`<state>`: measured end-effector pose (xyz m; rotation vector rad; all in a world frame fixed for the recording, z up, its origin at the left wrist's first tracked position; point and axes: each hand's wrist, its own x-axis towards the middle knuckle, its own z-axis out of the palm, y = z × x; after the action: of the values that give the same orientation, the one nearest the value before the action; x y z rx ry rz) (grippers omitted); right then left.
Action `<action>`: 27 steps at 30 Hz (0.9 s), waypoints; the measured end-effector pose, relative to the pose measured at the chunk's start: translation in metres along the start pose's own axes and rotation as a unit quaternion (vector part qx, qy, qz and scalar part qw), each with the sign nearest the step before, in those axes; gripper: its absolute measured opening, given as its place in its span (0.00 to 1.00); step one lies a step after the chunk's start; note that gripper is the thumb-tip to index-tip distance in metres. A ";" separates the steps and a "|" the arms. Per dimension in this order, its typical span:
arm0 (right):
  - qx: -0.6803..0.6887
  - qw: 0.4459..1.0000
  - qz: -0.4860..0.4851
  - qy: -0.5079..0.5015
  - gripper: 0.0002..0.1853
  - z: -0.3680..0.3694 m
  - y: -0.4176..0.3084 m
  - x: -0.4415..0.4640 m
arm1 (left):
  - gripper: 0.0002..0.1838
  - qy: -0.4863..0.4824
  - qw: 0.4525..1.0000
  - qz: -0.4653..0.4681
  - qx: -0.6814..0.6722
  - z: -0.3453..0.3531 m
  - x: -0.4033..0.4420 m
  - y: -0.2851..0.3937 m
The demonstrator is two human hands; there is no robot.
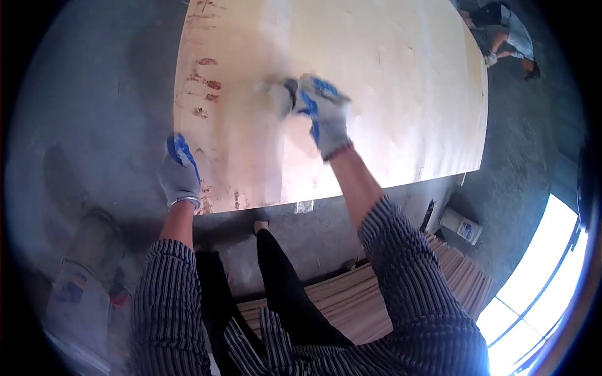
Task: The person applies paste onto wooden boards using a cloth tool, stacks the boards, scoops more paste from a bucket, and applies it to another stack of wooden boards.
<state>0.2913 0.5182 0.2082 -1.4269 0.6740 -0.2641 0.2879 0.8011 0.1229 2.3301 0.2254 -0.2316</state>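
Note:
A large pale wood sheet (376,81) fills the upper middle, with reddish-brown smears along its left side. My left hand (180,168), in a white and blue glove, is closed on the sheet's left edge near the front corner; its fingertips are partly hidden. Over the middle-left of the sheet, my gloved right hand (326,113) is wrapped round a tool (283,97) with a dark part and a pale, motion-blurred end. What kind of tool it is cannot be made out.
A co-worker (514,34) bends at the sheet's far right corner. Stacked boards (351,294) lie below, near my legs. One bucket (78,301) stands at the lower left, and another container (461,225) lies at the right, near a bright window (533,269).

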 end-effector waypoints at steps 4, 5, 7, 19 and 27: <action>-0.349 0.933 -0.071 -0.052 0.12 0.050 -0.006 0.072 | 0.22 -0.017 0.999 -0.036 -0.005 0.007 0.017 -0.004; -0.351 0.932 -0.071 -0.053 0.12 0.045 0.000 0.072 | 0.22 -0.021 0.999 -0.028 -0.016 0.008 0.019 -0.005; -0.543 0.697 -0.376 -0.278 0.13 0.041 0.000 0.058 | 0.22 -0.024 0.999 -0.022 -0.028 0.005 0.019 -0.007; -0.273 0.929 0.062 -0.241 0.16 0.078 0.056 -0.267 | 0.25 -0.069 0.977 -0.006 -0.203 -0.092 -0.013 -0.138; -0.194 0.977 0.002 -0.084 0.10 0.239 0.081 -0.215 | 0.26 -0.030 0.769 -0.341 -0.539 -0.276 -0.192 -0.540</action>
<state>0.2401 0.8450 0.1880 -1.7984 0.6101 -0.0051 0.0044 1.3535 -0.0133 1.0081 0.9083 -0.3939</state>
